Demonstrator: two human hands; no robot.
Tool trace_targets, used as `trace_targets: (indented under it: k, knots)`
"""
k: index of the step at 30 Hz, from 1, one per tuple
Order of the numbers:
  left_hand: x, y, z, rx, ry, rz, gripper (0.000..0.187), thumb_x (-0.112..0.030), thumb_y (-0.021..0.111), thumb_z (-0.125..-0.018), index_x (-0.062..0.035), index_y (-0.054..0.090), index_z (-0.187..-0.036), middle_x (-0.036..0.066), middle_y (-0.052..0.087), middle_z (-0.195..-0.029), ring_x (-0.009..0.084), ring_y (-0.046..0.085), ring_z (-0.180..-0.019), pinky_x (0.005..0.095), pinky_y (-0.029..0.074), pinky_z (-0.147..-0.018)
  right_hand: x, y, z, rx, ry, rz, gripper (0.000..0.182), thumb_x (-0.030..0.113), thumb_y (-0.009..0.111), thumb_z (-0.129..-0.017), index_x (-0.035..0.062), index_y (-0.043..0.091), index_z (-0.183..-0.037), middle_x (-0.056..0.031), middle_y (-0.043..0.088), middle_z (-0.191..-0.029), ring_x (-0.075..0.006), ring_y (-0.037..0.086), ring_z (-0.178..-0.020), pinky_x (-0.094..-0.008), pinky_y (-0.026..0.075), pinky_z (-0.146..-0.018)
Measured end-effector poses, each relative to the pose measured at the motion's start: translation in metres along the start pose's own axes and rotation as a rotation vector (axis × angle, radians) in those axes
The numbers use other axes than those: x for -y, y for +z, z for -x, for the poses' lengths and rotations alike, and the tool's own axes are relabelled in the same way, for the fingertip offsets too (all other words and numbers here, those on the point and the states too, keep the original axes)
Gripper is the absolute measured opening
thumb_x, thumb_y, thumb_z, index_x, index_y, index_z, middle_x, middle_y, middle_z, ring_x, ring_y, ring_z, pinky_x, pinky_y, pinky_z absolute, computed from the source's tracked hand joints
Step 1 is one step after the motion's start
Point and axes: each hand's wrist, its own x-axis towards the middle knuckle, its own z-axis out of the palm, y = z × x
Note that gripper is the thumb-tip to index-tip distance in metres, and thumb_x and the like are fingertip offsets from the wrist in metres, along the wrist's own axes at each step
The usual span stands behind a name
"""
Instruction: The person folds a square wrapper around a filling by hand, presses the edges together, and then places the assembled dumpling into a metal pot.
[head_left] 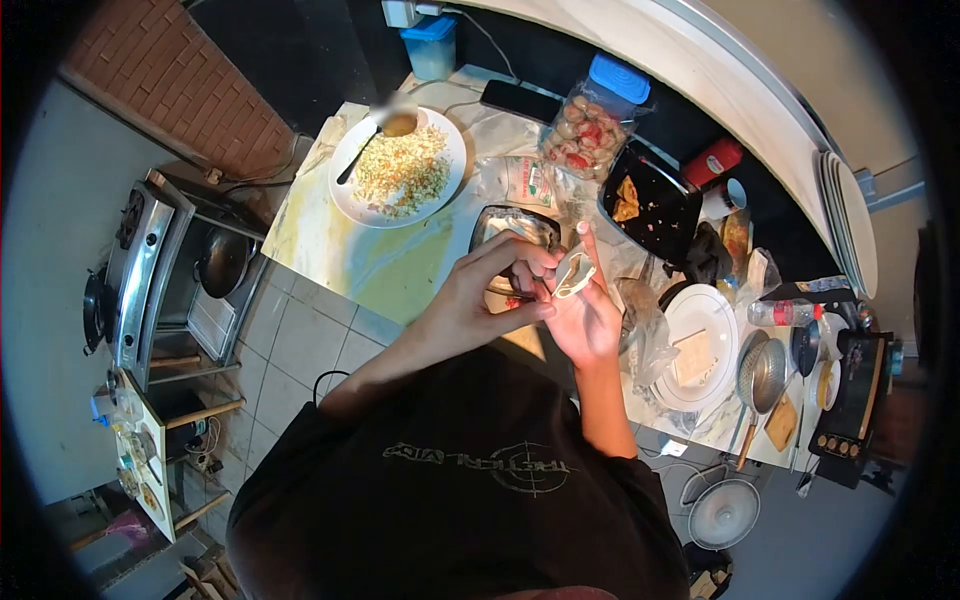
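Note:
Over the table's front edge, my right hand [588, 325] cradles a small folded dough wrapper [574, 276] on its fingers, one finger pointing up. My left hand [485, 288] reaches across from the left and pinches the wrapper's near edge with thumb and fingertips. What is inside the fold, if anything, is hard to make out. Just behind the hands is a small black tray [520, 222], partly hidden by them. Right of the hands, a white plate [722, 315] bears a stack of pale square wrappers [697, 358].
A large white plate [345, 190] holds chopped filling [410, 165] and a dark-handled spoon [357, 160]. Behind are a bag of pinkish balls [580, 135] and a black pan [660, 205] with fried pieces. A strainer [763, 375] and bottle [783, 313] lie right; a stove [140, 270] stands left.

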Motion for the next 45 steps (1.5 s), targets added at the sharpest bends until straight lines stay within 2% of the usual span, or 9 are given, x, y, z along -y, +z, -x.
trace_targets:
  k: [2, 8, 17, 21, 23, 27, 35, 38, 45]
  knots:
    - [-0.007, 0.005, 0.0, -0.049, 0.013, -0.096, 0.047, -0.005, 0.08, -0.076, -0.002, 0.059, -0.119, 0.008, 0.06, -0.104, 0.0143, 0.056, -0.079, 0.0276, 0.048, -0.075, 0.002, -0.003, -0.002, 0.087, -0.004, 0.011, 0.071, 0.009, 0.06, -0.092, 0.0196, 0.021, -0.151, -0.0145, 0.055, -0.125, -0.0287, 0.056, -0.113, -0.0424, 0.049, -0.089]
    - [0.0, 0.018, -0.005, -0.202, 0.119, -0.277, 0.044, -0.007, 0.081, -0.076, -0.0009, 0.062, -0.115, 0.011, 0.058, -0.106, 0.0211, 0.061, -0.094, 0.03, 0.051, -0.079, 0.002, 0.004, -0.008, 0.003, -0.144, 0.277, 0.077, 0.002, 0.068, -0.085, 0.0179, 0.023, -0.146, -0.0171, 0.055, -0.119, -0.0267, 0.057, -0.108, -0.0405, 0.05, -0.087]
    - [0.015, 0.008, -0.008, -0.089, 0.261, -0.204, 0.036, 0.0, 0.076, -0.077, 0.0012, 0.066, -0.111, 0.015, 0.06, -0.108, 0.0251, 0.061, -0.1, 0.0339, 0.05, -0.086, 0.025, 0.003, -0.005, 0.164, -0.353, 0.757, 0.067, -0.012, 0.068, -0.08, 0.0072, 0.031, -0.133, -0.019, 0.057, -0.116, -0.0269, 0.058, -0.109, -0.0409, 0.045, -0.095]
    - [0.014, 0.013, -0.006, -0.187, 0.147, 0.004, 0.029, -0.001, 0.074, -0.079, 0.0041, 0.066, -0.106, 0.017, 0.06, -0.109, 0.0261, 0.062, -0.101, 0.035, 0.051, -0.087, 0.032, 0.02, -0.001, 0.213, -0.477, 0.981, 0.059, -0.015, 0.067, -0.079, 0.005, 0.039, -0.126, -0.0191, 0.06, -0.112, -0.0287, 0.06, -0.106, -0.0415, 0.046, -0.095]
    - [0.015, 0.009, -0.008, -0.123, 0.298, -0.033, 0.024, -0.004, 0.07, -0.082, 0.0058, 0.067, -0.104, 0.019, 0.06, -0.11, 0.028, 0.063, -0.101, 0.0366, 0.052, -0.087, 0.035, 0.026, -0.001, 0.292, -0.553, 1.164, 0.054, -0.012, 0.068, -0.079, 0.0049, 0.042, -0.123, -0.0202, 0.062, -0.111, -0.03, 0.061, -0.106, -0.042, 0.047, -0.092]
    - [0.01, 0.007, -0.01, -0.133, 0.349, -0.034, 0.021, -0.005, 0.066, -0.085, 0.0056, 0.067, -0.104, 0.02, 0.061, -0.11, 0.0287, 0.063, -0.099, 0.037, 0.053, -0.086, 0.039, 0.035, 0.0, 0.292, -0.61, 1.365, 0.048, -0.01, 0.07, -0.077, 0.0063, 0.048, -0.116, -0.0198, 0.066, -0.109, -0.0333, 0.064, -0.103, -0.043, 0.049, -0.09]
    - [0.004, -0.003, -0.01, -0.092, 0.443, -0.264, 0.018, -0.005, 0.064, -0.087, 0.0035, 0.07, -0.102, 0.019, 0.063, -0.108, 0.0287, 0.065, -0.098, 0.0357, 0.055, -0.081, 0.037, 0.041, 0.001, 0.284, -0.671, 1.484, 0.051, -0.009, 0.075, -0.071, 0.0052, 0.053, -0.115, -0.0178, 0.067, -0.109, -0.0346, 0.065, -0.099, -0.0429, 0.051, -0.086]
    - [0.002, -0.004, -0.012, -0.094, 0.441, -0.211, 0.025, 0.003, 0.073, -0.078, 0.0032, 0.069, -0.103, 0.015, 0.064, -0.109, 0.025, 0.066, -0.098, 0.0326, 0.056, -0.082, 0.036, 0.042, 0.003, 0.282, -0.677, 1.484, 0.051, -0.008, 0.075, -0.07, 0.0049, 0.053, -0.115, -0.0179, 0.068, -0.109, -0.0348, 0.065, -0.098, -0.0428, 0.051, -0.085]
    - [0.004, -0.005, -0.008, -0.1, 0.436, -0.179, 0.031, 0.003, 0.075, -0.077, 0.0033, 0.063, -0.105, 0.018, 0.064, -0.107, 0.0267, 0.067, -0.097, 0.0342, 0.056, -0.082, 0.035, 0.041, 0.003, 0.303, -0.72, 1.515, 0.049, -0.01, 0.072, -0.073, 0.0045, 0.051, -0.115, -0.0196, 0.067, -0.111, -0.0356, 0.065, -0.1, -0.0437, 0.051, -0.087]
